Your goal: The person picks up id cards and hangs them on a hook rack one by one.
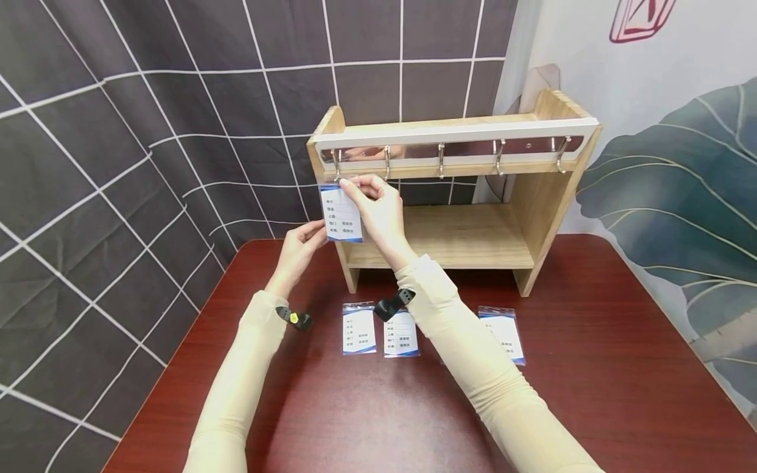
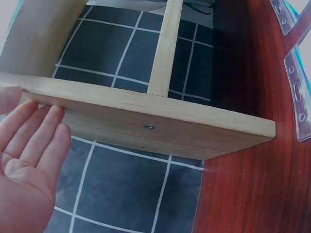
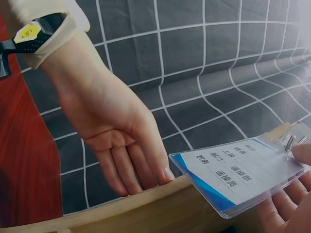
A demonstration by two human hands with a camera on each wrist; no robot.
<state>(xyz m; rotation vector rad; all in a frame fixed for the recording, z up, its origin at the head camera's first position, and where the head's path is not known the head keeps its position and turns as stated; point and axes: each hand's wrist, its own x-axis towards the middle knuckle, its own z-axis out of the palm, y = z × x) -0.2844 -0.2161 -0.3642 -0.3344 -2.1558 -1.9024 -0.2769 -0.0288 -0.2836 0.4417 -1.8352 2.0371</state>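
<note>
My right hand [image 1: 381, 213] pinches a name badge [image 1: 341, 217] in a clear sleeve by its top, thumb on the printed face. The badge's upper edge is right at the leftmost metal hook [image 1: 336, 163] of the wooden rack [image 1: 550, 197]. In the right wrist view, the badge [image 3: 238, 177] is tilted, with the hook showing by the thumb. Beside the rack's left side panel [image 2: 170, 121], my left hand [image 2: 29, 165] has its fingers fairly straight, fingertips at the panel's edge. The badge's back is hidden.
On the red-brown table [image 1: 331, 420] lie more badges: a left one [image 1: 358, 330], one beside it [image 1: 401, 335], and one at the right [image 1: 503, 335] partly behind my right sleeve. Several hooks line the rack's rail [image 1: 461, 139]. A dark checked cloth [image 1: 207, 131] hangs behind.
</note>
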